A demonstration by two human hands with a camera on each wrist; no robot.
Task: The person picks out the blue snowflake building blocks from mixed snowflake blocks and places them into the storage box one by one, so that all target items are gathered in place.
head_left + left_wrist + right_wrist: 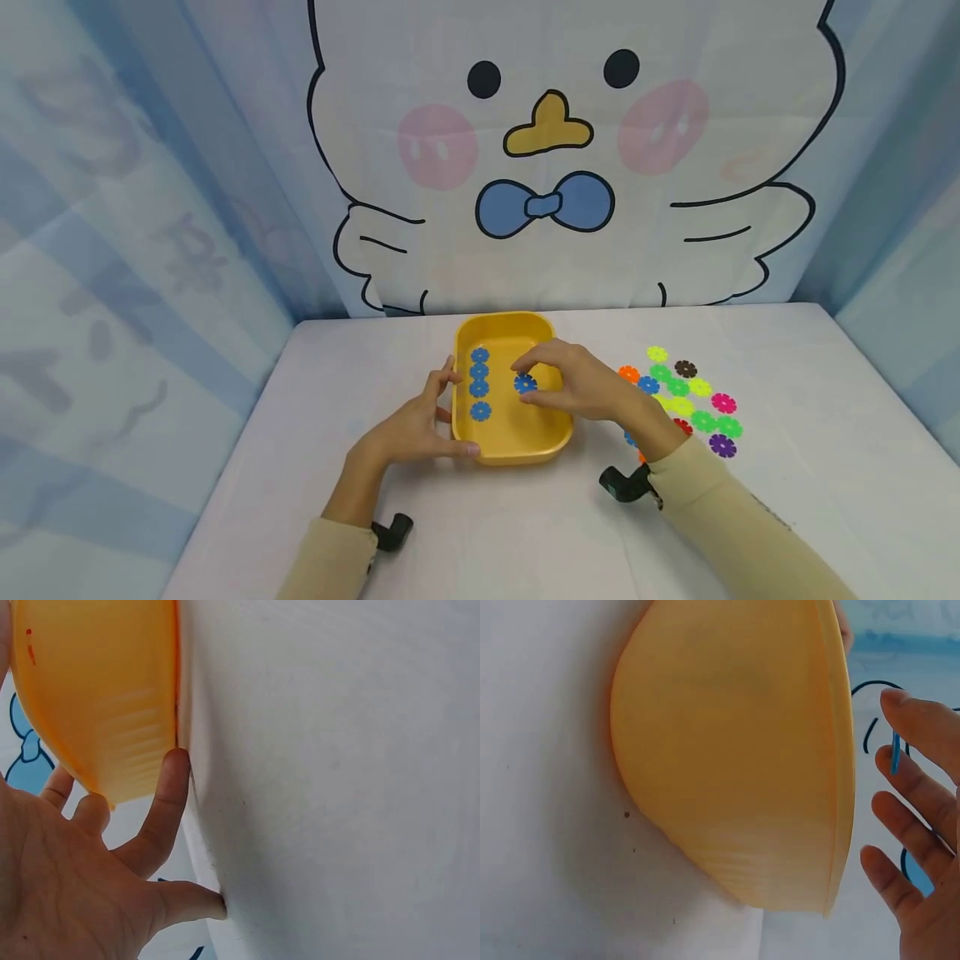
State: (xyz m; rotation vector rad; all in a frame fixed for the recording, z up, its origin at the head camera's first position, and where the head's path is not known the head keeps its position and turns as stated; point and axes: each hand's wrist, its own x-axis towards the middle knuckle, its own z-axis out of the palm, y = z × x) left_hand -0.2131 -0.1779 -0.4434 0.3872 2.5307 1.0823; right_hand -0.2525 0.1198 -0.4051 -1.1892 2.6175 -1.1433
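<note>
A shallow yellow plastic tray stands on the table with several blue flower-shaped discs in a column along its left side. My left hand holds the tray's left side, thumb at the near corner and fingers spread along the wall. In the left wrist view, one fingertip touches the tray's lower edge. Over the tray's right half, my right hand pinches another blue flower-shaped disc between thumb and index finger. The right wrist view shows this disc edge-on, above the rim, the other fingers loosely spread.
Right of the tray lies a loose spread of flower-shaped discs in several colours, such as a pink one and a purple one. My right forearm partly covers them. A curtain with a cartoon figure hangs behind the white table.
</note>
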